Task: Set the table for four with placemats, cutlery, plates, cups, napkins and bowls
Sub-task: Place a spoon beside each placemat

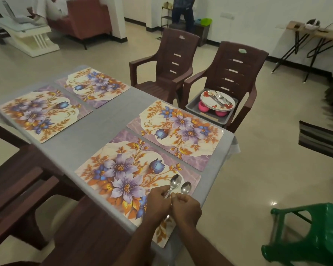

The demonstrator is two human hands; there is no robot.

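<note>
Two spoons (180,186) point bowls-up toward upper right, over the nearest placemat (123,169). Left hand (159,199) and right hand (186,207) curl round the handles, mostly hiding them.

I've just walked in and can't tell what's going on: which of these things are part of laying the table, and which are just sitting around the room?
Part of the job:
- four floral placemats on the table
- two spoons, held by the left hand and right hand
- grey tray on a chair: plates, cutlery, pink pieces

Just lying about:
- green stool
- striped mat
- red sofa
- folding table
</note>
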